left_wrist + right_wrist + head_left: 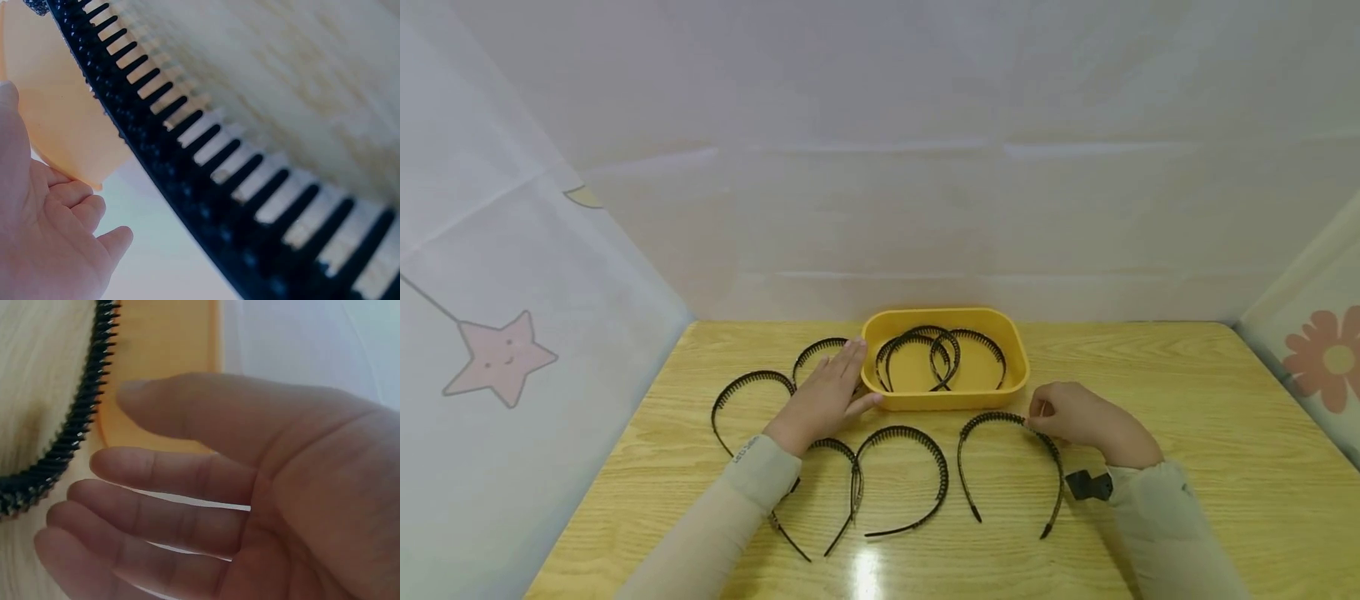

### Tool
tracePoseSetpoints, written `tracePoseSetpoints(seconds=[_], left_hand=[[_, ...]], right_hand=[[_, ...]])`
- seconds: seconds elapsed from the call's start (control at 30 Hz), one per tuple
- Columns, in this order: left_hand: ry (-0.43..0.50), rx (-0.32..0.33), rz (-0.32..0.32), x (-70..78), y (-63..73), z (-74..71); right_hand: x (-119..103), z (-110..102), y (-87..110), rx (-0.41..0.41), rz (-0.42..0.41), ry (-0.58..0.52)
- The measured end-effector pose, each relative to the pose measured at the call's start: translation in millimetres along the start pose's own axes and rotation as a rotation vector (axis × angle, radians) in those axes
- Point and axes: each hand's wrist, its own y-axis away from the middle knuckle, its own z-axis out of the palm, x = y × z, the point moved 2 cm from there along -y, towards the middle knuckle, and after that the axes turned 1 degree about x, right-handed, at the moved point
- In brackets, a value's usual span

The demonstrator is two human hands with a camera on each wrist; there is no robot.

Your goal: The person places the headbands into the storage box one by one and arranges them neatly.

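A yellow plastic box point(955, 401) stands at the back of the table, with several black toothed headbands point(1003, 354) lying inside it. My left hand point(823, 398) rests against the box's left end, fingers extended along it and the thumb near the front rim. Close to the left wrist camera, a toothed headband point(134, 140) crosses the view. At the box's front right corner, my right hand point(1090, 423) is beside the upper right curve of another headband point(992, 416) on the table. The right wrist view shows its thumb and loosely bent fingers apart, with nothing between them.
More headbands lie on the wooden table, one at the front centre point(945, 479) and others around the left forearm, such as this headband point(752, 376). Some overlap, and the left arm partly covers them. Pale cloth walls point(880, 208) enclose the back and sides.
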Motion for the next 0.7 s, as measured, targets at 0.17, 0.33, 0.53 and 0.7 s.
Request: tracePoseSetpoints(seconds=[0.17,0.33,0.53,0.7], left_hand=[[-0.008,-0.008,-0.005,-0.6,-0.5,0.7],[-0.004,-0.015,-0.010,-0.4,-0.7,0.4],[0.002,-0.017,-0.010,0.2,-0.2,-0.3],[0.008,-0.013,-0.012,0.4,0.1,-0.4]], right_hand=[[8,3,-2.7,0.006,0.028,0.014],[12,5,-4.9,0.000,0.055,0.022],[15,7,-5.7,-0.018,0.086,-0.003],[15,7,-5.9,-0.012,0.089,0.005]])
